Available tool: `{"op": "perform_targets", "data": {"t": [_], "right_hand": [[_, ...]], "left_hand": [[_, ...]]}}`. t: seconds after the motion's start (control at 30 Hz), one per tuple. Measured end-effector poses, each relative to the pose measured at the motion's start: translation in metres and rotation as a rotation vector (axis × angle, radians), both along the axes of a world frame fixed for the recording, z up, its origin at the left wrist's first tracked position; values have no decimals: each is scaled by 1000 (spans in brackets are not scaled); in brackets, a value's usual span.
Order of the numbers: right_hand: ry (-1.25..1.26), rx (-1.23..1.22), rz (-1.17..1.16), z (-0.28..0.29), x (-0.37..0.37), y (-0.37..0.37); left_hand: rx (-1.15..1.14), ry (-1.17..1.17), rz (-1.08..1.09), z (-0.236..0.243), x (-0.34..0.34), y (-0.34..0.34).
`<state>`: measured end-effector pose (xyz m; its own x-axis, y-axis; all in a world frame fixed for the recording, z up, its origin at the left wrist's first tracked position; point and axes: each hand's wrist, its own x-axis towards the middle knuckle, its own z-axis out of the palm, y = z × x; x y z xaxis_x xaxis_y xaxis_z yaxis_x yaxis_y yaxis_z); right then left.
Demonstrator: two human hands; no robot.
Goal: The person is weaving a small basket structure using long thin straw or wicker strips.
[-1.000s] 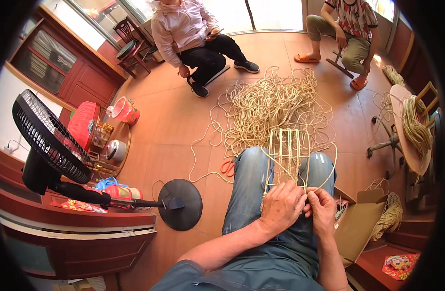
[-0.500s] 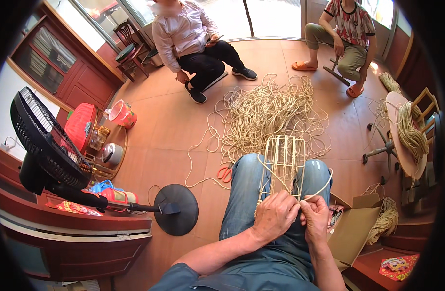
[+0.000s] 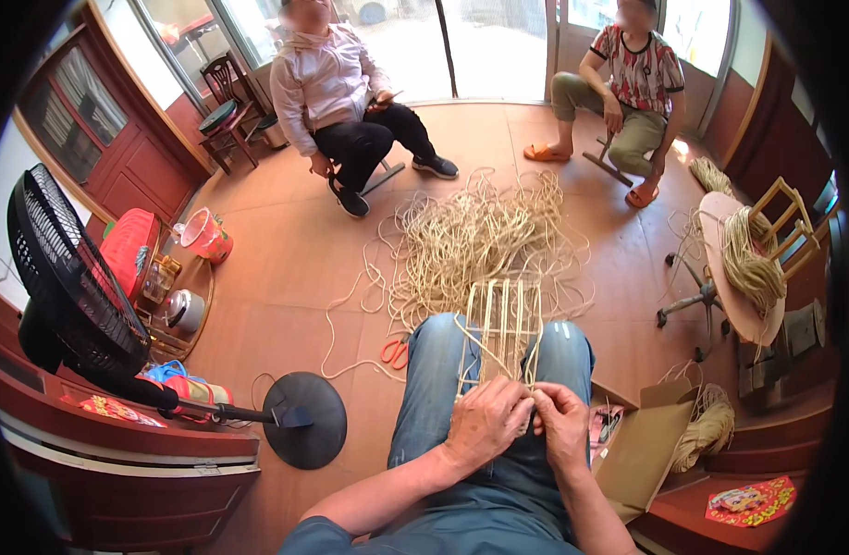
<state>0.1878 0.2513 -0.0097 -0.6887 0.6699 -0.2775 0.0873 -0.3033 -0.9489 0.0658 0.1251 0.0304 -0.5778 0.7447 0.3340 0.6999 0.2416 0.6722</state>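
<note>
Across my thighs rests a wire-like frame (image 3: 506,320) with pale cords strung lengthwise over it. At its near end my left hand (image 3: 486,420) is closed, fingers pinching the pale cord where it meets the frame. My right hand (image 3: 564,424) is closed too, thumb and fingertips pressed together on the cord right beside the left. The exact crossing of the cord is hidden by my fingers. Beyond my knees a big tangled heap of the same cord (image 3: 475,236) lies on the tiled floor, a loose strand trailing off to the left.
Red-handled scissors (image 3: 395,352) lie left of my knee. A black standing fan (image 3: 304,421) is at the left, an open cardboard box (image 3: 648,439) at the right. A round-topped swivel stool (image 3: 744,268) carries coiled cord. Two people sit beyond the heap.
My right hand has come in closer to my left, and the cord loop that stood up beside it is no longer seen there. The whole view has shifted, with the scene lower and further left.
</note>
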Motion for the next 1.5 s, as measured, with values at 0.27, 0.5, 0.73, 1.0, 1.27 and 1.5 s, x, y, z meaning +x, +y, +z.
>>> {"op": "perform_targets", "data": {"t": [0.27,0.5,0.73,1.0,1.27,1.5], "right_hand": [[-51,109,89,6,0,7],[-119,138,266,12,-1,24],[-104,149,410,9,-8,41],[-134,64,538,19,-12,56],[-170,-51,582,9,-6,61],[-25,45,433,18,-19,44]], "left_hand": [[5,80,-36,-7,-1,-4],[-71,177,-92,-7,-6,-8],[-126,346,-174,3,-20,-8],[-234,608,-264,12,-21,1],[-258,766,-246,8,-10,3],[-175,328,-365,30,-41,-1]]}}
